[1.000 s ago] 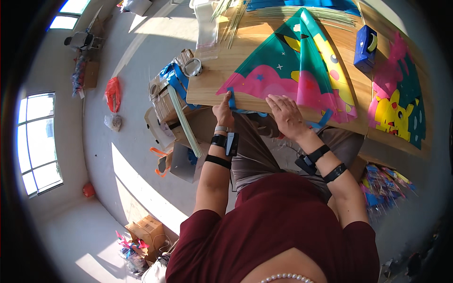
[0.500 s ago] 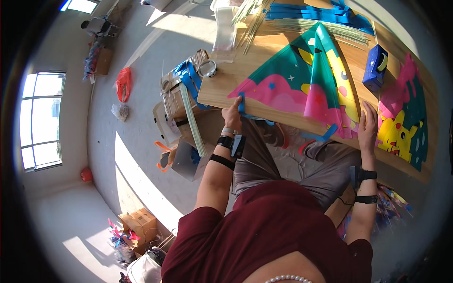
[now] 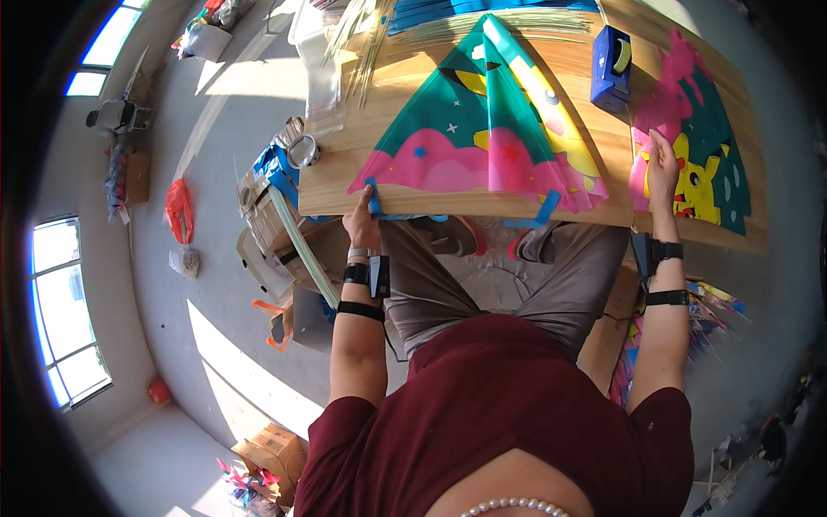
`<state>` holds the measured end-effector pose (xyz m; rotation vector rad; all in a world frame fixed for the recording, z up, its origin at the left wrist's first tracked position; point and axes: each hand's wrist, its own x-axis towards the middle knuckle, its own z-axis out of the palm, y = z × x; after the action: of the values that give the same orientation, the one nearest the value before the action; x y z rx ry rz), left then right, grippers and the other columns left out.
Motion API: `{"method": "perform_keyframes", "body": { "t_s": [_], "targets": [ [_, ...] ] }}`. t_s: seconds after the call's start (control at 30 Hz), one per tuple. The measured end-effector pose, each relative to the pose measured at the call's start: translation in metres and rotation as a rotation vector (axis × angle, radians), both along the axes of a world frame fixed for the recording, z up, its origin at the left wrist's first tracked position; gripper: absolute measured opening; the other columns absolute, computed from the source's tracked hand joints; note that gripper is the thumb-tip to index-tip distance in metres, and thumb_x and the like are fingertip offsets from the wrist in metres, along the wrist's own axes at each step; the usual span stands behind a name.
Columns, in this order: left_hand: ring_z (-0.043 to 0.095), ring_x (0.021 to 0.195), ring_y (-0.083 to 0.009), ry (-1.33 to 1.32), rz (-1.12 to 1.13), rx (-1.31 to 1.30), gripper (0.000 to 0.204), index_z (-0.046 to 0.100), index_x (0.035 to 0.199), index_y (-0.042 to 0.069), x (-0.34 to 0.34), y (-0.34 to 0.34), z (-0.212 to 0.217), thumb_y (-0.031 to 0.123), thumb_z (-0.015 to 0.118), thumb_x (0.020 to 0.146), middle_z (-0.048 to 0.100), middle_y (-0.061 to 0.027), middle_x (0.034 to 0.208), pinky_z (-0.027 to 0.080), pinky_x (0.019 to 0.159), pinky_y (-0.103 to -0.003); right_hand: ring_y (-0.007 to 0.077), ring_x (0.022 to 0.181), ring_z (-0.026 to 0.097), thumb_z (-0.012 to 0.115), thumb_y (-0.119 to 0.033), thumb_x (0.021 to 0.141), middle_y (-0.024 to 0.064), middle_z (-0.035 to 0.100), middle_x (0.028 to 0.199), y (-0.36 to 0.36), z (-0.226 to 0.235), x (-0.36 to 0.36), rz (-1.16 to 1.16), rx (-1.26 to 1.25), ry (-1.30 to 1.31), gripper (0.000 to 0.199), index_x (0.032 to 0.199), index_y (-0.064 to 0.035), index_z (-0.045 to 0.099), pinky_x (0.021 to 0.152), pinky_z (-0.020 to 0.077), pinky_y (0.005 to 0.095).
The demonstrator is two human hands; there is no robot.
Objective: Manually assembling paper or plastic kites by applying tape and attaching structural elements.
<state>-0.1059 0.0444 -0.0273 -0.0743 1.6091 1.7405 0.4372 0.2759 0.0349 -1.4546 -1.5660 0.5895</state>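
On the table (image 3: 336, 191) lies a triangular kite sail (image 3: 439, 159) printed in green, pink and yellow, its right side folded over. My left hand (image 3: 362, 226) is at its lower left corner, fingers closed on a short blue strip (image 3: 373, 198) at the table edge. Another blue strip (image 3: 548, 209) crosses the lower right part of the sail. To the right, my right hand (image 3: 662, 172) is raised by the left edge of a second printed sail (image 3: 702, 155). Its fingers are stretched out and I see nothing held in them.
A blue tape dispenser (image 3: 611, 69) stands between the two sails. Thin sticks (image 3: 491, 24) and blue strips (image 3: 491, 10) lie along the far side. A tape roll (image 3: 303, 152) sits at the left corner, beside cartons and a grey bin (image 3: 312, 319) below.
The view has shifted, so the table sits further left. My right hand has gone from the first sail's right edge to the second sail. My left hand stays at the corner strip.
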Motion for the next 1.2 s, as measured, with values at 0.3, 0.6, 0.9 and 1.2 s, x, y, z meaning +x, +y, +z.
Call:
{"method": "perform_keyframes", "body": {
  "t_s": [0.3, 0.6, 0.9, 1.2],
  "targets": [
    [0.066, 0.089, -0.0173, -0.006, -0.001, 0.038, 0.045, 0.061, 0.115, 0.0, -0.006, -0.006, -0.008, 0.012, 0.086, 0.079, 0.066, -0.0068, 0.104, 0.056, 0.07, -0.033, 0.0091, 0.089, 0.064, 0.059, -0.017, 0.101, 0.0038, 0.07, 0.106, 0.071, -0.009, -0.026, 0.039, -0.221, 0.195, 0.028, 0.124, -0.0027, 0.065, 0.077, 0.0503, 0.024],
    [0.064, 0.082, -0.0153, 0.006, 0.007, 0.013, 0.036, 0.066, 0.103, -0.001, -0.003, -0.006, -0.01, 0.015, 0.087, 0.079, 0.065, -0.0051, 0.094, 0.051, 0.065, -0.031, 0.0064, 0.078, 0.062, 0.065, -0.025, 0.099, -0.0026, 0.068, 0.092, 0.127, 0.002, -0.048, -0.068, -0.42, 0.141, 0.026, 0.115, -0.0053, 0.069, 0.069, 0.0512, 0.0212],
    [0.064, 0.081, -0.0147, 0.026, 0.028, 0.002, 0.035, 0.067, 0.101, -0.001, -0.006, -0.004, -0.008, 0.016, 0.087, 0.078, 0.066, -0.0045, 0.093, 0.051, 0.065, -0.032, 0.0105, 0.061, 0.06, 0.073, -0.02, 0.091, 0.0037, 0.067, 0.078, 0.145, 0.011, -0.056, -0.108, -0.521, 0.159, 0.022, 0.092, 0.0017, 0.073, 0.054, 0.0533, 0.0237],
    [0.065, 0.086, -0.0158, -0.001, 0.034, 0.033, 0.042, 0.064, 0.111, 0.0, -0.006, -0.007, -0.017, 0.014, 0.086, 0.078, 0.067, -0.0049, 0.101, 0.053, 0.068, -0.031, 0.0126, 0.06, 0.057, 0.073, -0.013, 0.089, 0.002, 0.062, 0.072, 0.139, 0.022, -0.041, 0.007, -0.665, 0.521, 0.011, 0.082, -0.0069, 0.067, 0.065, 0.0549, 0.0284]
  ]
}}
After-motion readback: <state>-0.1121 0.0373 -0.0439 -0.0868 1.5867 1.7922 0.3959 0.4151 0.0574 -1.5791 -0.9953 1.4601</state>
